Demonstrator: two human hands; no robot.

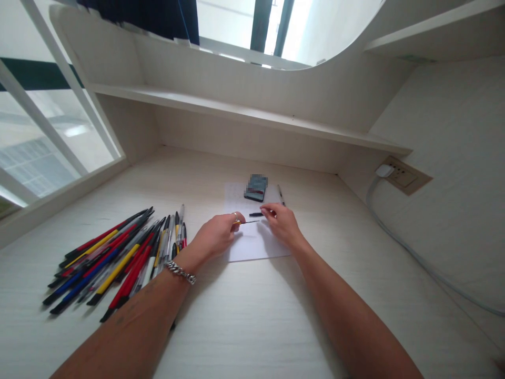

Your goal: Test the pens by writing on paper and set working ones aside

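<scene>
No lettering, number or sign is showing legibly. Blocky pixels are covering the small dark object [255, 188] near the centre of the frame, and any print on the pens [118, 267] at left or the white paper [252, 247] is appearing too faint to read.

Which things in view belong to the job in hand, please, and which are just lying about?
Seemingly in the job: thin stick in the left grip; black piece by the right grip; paper sheet; perhaps the pens.

Seemingly just lying about: dark rectangular object; white plug; cable.
</scene>
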